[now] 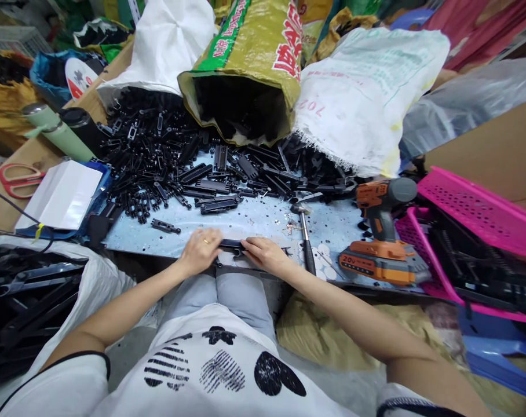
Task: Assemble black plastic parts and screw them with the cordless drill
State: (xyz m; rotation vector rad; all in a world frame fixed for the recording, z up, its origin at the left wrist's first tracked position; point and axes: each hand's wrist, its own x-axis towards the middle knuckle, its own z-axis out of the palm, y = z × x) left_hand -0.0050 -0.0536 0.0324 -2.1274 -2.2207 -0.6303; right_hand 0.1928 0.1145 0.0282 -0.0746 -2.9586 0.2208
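Note:
My left hand (201,250) and my right hand (265,253) grip the two ends of a black plastic bar (231,244) at the table's front edge. Fingers of both hands are closed around it, and they hide its ends. Small dark pieces show just under the bar, too unclear to name. To the left on the blue surface lies a small black part (165,226). Beyond the bar sits a longer black assembled piece (219,204). A hammer (306,240) with a black handle lies right of my right hand.
An orange cordless drill (378,231) stands on the right, beside a pink basket (452,272) of black parts. Heaped black parts (159,139) and open sacks (245,75) fill the back. Scissors (17,180), a notebook (58,194) and green bottles (67,136) are on the left.

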